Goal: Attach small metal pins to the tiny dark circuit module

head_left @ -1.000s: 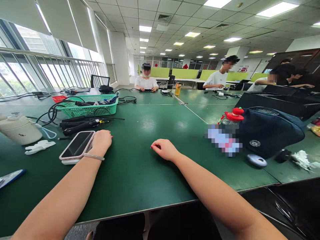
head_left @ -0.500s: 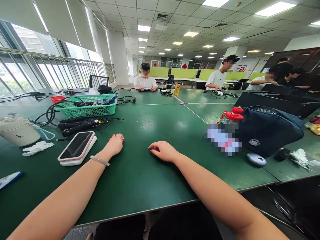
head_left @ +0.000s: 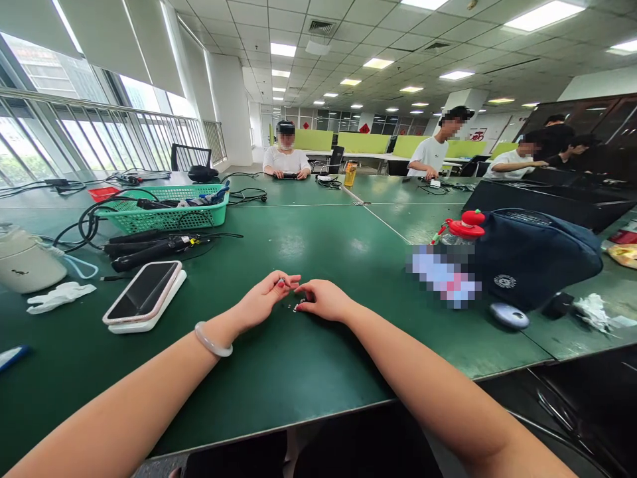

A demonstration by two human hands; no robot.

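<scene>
My left hand (head_left: 263, 300) is half curled, and my right hand (head_left: 327, 300) is loosely bent over a small dark piece (head_left: 302, 301) between the two, on or just above the table (head_left: 279, 375), though I cannot tell whether either actually has hold of anything.
</scene>
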